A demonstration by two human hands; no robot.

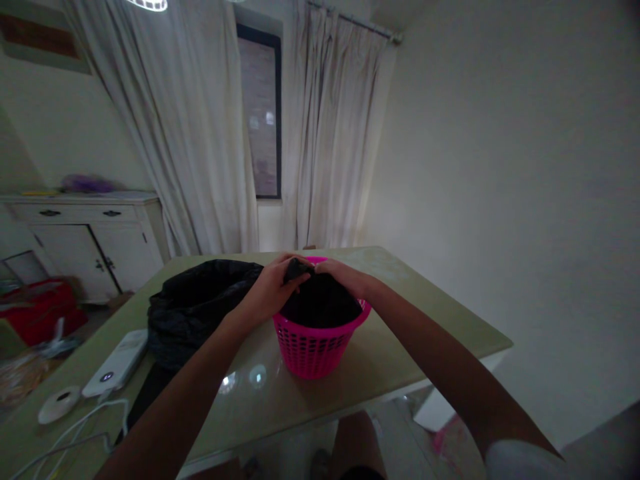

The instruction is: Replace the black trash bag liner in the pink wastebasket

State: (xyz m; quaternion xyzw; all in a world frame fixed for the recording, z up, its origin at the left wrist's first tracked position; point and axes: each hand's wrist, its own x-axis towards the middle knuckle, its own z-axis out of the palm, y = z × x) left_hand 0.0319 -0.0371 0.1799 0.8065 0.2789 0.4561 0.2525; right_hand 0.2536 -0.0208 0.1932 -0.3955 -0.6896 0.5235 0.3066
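A bright pink perforated plastic basket [316, 350] stands upright on the table, with black cloth or plastic [320, 303] filling its inside. At the basket's far rim my left hand [276, 283] has its fingers closed on a bunched part of this black material. My right hand [345, 275] meets it there from the other side, with its fingers bent at the same dark edge. Its fingertips are partly hidden. Left of the basket sits a large black plastic bag [187, 320] with its mouth open, partly behind my left forearm.
The pale green table [425, 313] has a glossy top. On its left lie a white power bank [117, 363], a small white round object [59, 405] and white cables [75, 433]. Beyond are a white cabinet [75, 250], curtains [200, 133] and a red bag [43, 310].
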